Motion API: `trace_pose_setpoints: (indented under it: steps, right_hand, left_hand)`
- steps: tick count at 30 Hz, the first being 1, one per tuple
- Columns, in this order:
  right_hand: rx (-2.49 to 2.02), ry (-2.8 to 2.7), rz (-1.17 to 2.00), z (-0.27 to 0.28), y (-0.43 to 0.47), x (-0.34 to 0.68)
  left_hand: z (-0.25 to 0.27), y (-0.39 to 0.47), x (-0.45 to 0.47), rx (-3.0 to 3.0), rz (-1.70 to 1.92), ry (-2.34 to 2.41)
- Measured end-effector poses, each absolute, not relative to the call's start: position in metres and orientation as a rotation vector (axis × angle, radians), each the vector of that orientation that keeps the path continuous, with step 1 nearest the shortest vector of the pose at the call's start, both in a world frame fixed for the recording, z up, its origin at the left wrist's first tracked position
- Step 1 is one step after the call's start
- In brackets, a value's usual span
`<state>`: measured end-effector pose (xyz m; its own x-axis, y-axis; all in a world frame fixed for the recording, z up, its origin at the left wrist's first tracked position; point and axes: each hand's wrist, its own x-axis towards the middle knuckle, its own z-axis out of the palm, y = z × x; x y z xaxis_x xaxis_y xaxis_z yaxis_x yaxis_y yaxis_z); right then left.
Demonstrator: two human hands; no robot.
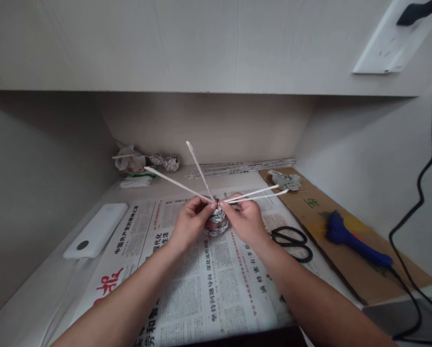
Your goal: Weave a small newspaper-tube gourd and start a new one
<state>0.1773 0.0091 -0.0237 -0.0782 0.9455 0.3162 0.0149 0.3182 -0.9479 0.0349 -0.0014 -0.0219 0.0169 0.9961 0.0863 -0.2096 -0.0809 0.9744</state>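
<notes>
My left hand (191, 219) and my right hand (247, 218) meet over the newspaper, both closed with thumbs and fingertips pinching the top of a small rounded woven paper piece (216, 227). Thin rolled-paper sticks fan out from the pinch. A single white stick (177, 183) slants to the left, another (200, 168) points up and away, and a pair of sticks (255, 194) reaches to the right. My fingers hide the spot where the sticks join the weave. Black-handled scissors (291, 242) lie beside my right forearm, their blades partly hidden.
Newspaper (216, 284) covers the desk. A white power bank (96, 230) with a cable lies left. On cardboard (320, 212) at right rest a blue glue gun (356, 243) and crumpled paper (285, 180). Behind are loose paper sticks (241, 167) and another woven piece (169, 162).
</notes>
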Motion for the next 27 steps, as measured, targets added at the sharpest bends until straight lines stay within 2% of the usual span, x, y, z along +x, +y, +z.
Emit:
trace_pose_setpoints:
  steps: [13, 19, 27]
  right_hand:
    - [-0.977, -1.276, 1.223, -0.031, 0.019, 0.180]
    - [-1.020, -1.389, 1.122, -0.025, 0.018, 0.185]
    - [-0.853, -1.404, 1.372, -0.015, 0.028, 0.195]
  left_hand:
    - [-0.028, 0.001, 0.032, 1.365, 1.320, 1.110]
    - [-0.025, 0.000, 0.031, 1.340, 1.331, 1.135]
    - [-0.016, -0.001, 0.030, 1.197, 1.249, 1.057]
